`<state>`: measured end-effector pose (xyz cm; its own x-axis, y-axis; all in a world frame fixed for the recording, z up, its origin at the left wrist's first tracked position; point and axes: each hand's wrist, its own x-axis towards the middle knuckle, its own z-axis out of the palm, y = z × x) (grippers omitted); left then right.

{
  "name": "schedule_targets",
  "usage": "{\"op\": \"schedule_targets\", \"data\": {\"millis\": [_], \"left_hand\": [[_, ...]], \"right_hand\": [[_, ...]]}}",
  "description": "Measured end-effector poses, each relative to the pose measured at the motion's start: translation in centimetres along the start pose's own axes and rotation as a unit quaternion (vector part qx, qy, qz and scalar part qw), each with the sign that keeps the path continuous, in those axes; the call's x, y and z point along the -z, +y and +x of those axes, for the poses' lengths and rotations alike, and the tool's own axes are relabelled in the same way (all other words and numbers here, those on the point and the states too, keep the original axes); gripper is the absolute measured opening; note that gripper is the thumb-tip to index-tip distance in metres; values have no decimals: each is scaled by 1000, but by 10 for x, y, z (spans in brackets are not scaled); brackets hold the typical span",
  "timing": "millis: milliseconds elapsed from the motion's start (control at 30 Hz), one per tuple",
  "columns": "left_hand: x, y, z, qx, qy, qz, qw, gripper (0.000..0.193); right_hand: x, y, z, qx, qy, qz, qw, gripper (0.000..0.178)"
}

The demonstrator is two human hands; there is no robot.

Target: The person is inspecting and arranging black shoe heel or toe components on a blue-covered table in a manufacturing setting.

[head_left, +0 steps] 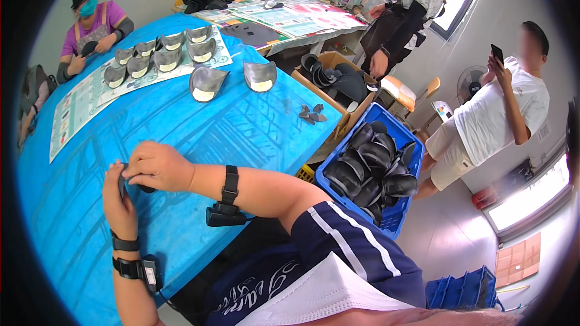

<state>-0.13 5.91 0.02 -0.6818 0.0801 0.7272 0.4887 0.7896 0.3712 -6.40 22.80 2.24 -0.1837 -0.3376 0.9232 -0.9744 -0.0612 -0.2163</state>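
Piece (147, 189) gripped by left hand (118, 198) and right hand (159, 166) toward table's (254, 127) near edge; cups (205, 78) seemingly done, crate's (403, 206) perhaps pending.

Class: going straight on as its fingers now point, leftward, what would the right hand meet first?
Probably the left hand, setting aside the dark piece already between the hands; exact depth is unclear.

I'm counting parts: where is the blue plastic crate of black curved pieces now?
In the head view, the blue plastic crate sits right of centre, just right of the blue-covered table and beside the open brown cardboard box.
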Motion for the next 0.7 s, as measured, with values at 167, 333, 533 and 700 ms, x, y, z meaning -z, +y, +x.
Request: {"op": "schedule_targets", "data": {"millis": [167,333,533,700], "left_hand": [[3,13,6,-13,-26,27,999,41],[6,-6,4,-14,-39,27,999,53],[9,-1,7,-69,-54,84,993,52],[6,-6,8,-54,-41,54,996,50]], "right_hand": [[-3,4,-6,-49,16,-14,999,11],[0,-5,-1,-164,41,90,981,9],[1,5,-5,-14,-44,-57,997,6],[2,12,-3,-52,29,19,998,9]]}}
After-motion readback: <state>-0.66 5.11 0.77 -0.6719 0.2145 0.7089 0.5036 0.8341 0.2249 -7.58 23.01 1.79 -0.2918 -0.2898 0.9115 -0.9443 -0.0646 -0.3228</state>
